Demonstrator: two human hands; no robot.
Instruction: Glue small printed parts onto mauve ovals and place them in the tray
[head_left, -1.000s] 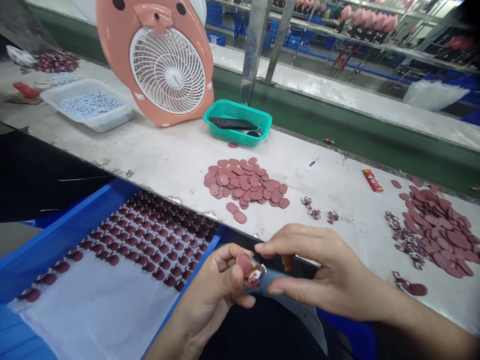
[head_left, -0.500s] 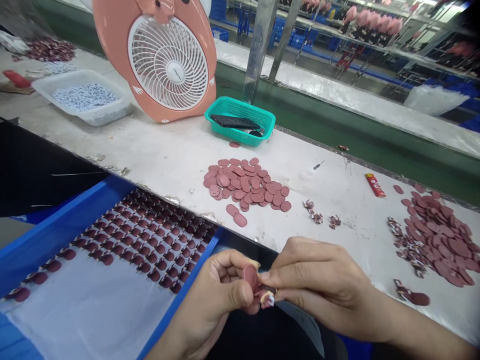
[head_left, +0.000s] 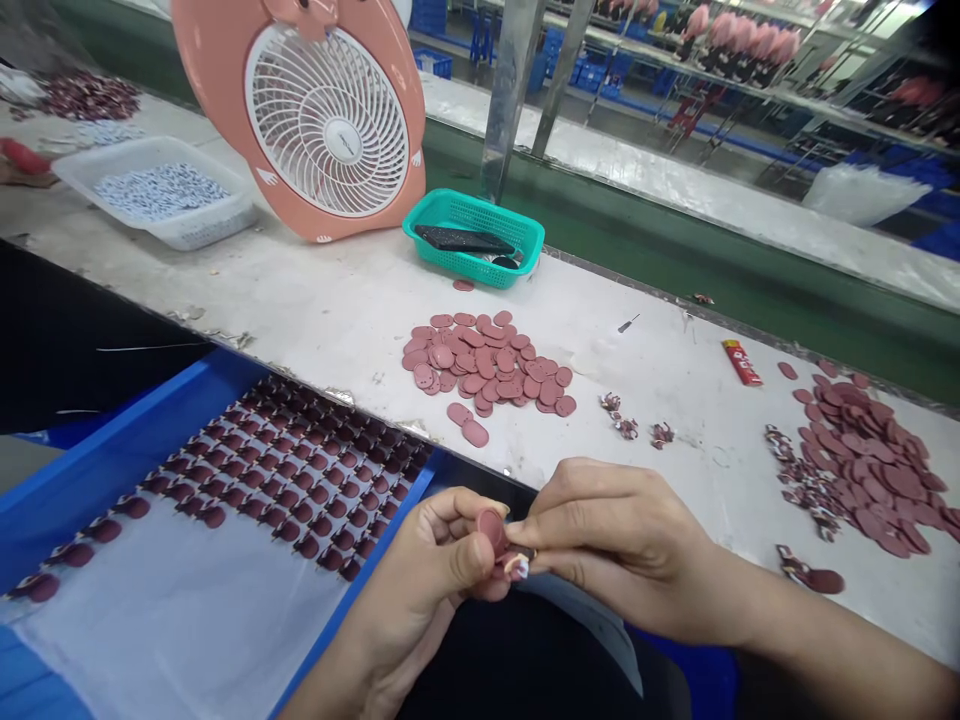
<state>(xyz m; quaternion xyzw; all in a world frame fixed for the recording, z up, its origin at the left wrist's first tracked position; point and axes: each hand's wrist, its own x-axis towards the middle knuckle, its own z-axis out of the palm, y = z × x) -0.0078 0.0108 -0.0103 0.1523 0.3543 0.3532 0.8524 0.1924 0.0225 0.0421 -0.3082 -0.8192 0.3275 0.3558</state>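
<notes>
Near the table's front edge, my left hand (head_left: 439, 565) pinches a reddish-brown oval disc (head_left: 490, 527) between thumb and fingers. My right hand (head_left: 611, 535) has its thumb and fingertips closed on a small dark piece with a white and yellow end (head_left: 517, 566), pressed against the disc. Where the two parts meet is partly hidden by my fingers. Beyond my hands lies a pile of similar oval discs (head_left: 487, 365), with a few small figure pieces (head_left: 628, 428) to its right. A joined disc and figure (head_left: 814, 573) rests farther right.
At the lower left, a blue crate (head_left: 142, 430) holds rows of assembled pieces on white sheeting. A pink fan (head_left: 330, 120), a green basket (head_left: 472, 265) with a dark object inside, and a white tray (head_left: 217, 225) stand along the table. Another disc pile (head_left: 877, 470) lies right.
Both hands, still gripping the disc and the small piece together, sit slightly farther left in view. The whole scene has also shifted a little left; the piles look unchanged.
</notes>
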